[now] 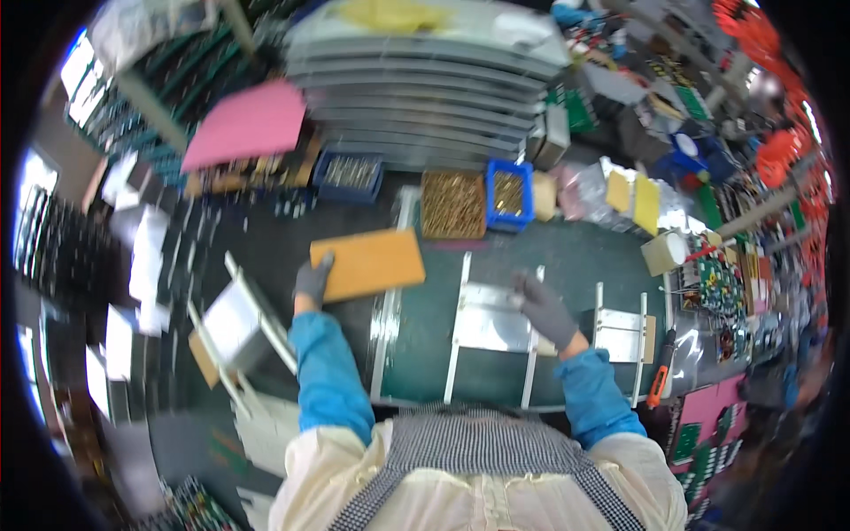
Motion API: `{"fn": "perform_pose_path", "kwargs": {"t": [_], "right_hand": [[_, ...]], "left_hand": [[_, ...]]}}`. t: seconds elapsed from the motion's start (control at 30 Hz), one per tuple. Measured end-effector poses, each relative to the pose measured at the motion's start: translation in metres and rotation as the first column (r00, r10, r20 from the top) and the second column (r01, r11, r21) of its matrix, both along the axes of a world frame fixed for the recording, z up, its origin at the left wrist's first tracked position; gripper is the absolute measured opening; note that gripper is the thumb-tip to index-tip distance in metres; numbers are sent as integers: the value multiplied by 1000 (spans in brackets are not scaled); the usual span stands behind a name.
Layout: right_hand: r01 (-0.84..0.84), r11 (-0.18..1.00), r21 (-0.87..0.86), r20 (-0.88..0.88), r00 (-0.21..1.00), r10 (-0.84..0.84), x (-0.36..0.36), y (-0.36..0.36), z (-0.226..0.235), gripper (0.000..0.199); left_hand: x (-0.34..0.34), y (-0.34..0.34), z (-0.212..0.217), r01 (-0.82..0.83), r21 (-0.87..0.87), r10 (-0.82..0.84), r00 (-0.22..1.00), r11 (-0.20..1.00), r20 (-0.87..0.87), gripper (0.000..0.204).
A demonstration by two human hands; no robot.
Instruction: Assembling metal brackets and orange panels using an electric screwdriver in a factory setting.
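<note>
The orange board (376, 264) toward nine o'clock is unreleased, clamped by the left hand (312, 280); any right hand (547, 310) grip cannot be told.

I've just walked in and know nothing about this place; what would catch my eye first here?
Probably the orange rectangular block in the gloved left hand, left of the middle of the bench. Next, the bright blue bin of small brass-coloured parts at the bench's far side. The large pink sheet toward the upper left also stands out.
</note>
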State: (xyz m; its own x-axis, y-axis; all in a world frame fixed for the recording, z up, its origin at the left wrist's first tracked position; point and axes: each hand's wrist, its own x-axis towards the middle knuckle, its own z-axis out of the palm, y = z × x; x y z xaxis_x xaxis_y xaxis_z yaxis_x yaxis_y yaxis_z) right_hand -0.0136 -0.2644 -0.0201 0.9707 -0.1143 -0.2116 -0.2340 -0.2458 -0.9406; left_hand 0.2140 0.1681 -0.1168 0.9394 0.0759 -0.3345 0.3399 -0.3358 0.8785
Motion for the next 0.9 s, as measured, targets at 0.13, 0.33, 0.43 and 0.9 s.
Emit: {"fn": "perform_pose_path", "kwargs": {"t": [0.13,0.33,0.43,0.9], "right_hand": [[54,998,45,17,998,-55,-30,-15,12,49],[126,990,-60,5,992,-125,-67,-17,30,43],[193,976,-97,93,978,-185,-92,-25,33,41],[779,621,-89,265,620,-739,-257,-242,16,38]], "left_hand": [[27,-11,17,40,250,-28,998,967,-49,69],[17,-47,19,-155,922,180,979,356,95,56],[13,-49,31,-227,868,98,974,441,205,49],[-225,-318,135,515,-524,-407,857,679,315,35]]}}
